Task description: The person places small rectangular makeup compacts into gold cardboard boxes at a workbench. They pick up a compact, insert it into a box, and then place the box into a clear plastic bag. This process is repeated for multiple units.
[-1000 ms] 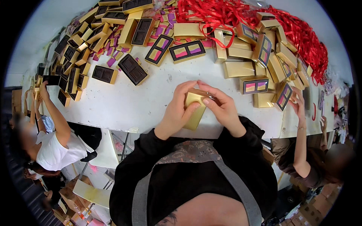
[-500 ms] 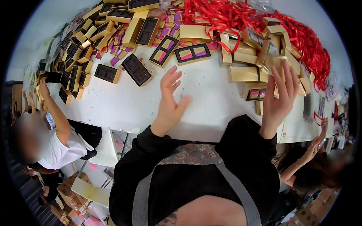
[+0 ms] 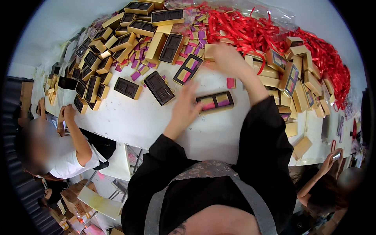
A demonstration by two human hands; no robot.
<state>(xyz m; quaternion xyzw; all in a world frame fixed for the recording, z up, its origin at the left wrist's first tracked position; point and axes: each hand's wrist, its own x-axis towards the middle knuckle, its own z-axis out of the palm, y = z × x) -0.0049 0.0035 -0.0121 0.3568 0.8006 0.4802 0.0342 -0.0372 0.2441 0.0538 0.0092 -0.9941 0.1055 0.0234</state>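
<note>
Just below my left hand's fingertips, a gold box with a black insert (image 3: 230, 104) holds two pink, purple and gold wrapped pieces. My left hand (image 3: 183, 109) is at its left end, thumb against the end and the smeared fingers spread upward. Farther off, my right hand (image 3: 231, 62) is over a plain gold box lid (image 3: 210, 51) and covers most of it; its fingers are blurred. Another filled box (image 3: 188, 69) stands between the hands at a slant. One small pink-and-gold piece (image 3: 231, 83) lies loose on the white table (image 3: 156, 121).
Empty gold boxes (image 3: 92, 60) are heaped at the left, loose wrapped pieces (image 3: 137, 64) among them. Red ribbons (image 3: 250, 29) pile up at the back right. Closed gold boxes (image 3: 299, 94) crowd the right. Co-workers sit at both sides, one in a white shirt (image 3: 74, 158) at the left.
The filled box sits closer to me, beside my left hand. My right hand has swung left from the gold box pile to the lid. A loose pink piece now shows on the table.
</note>
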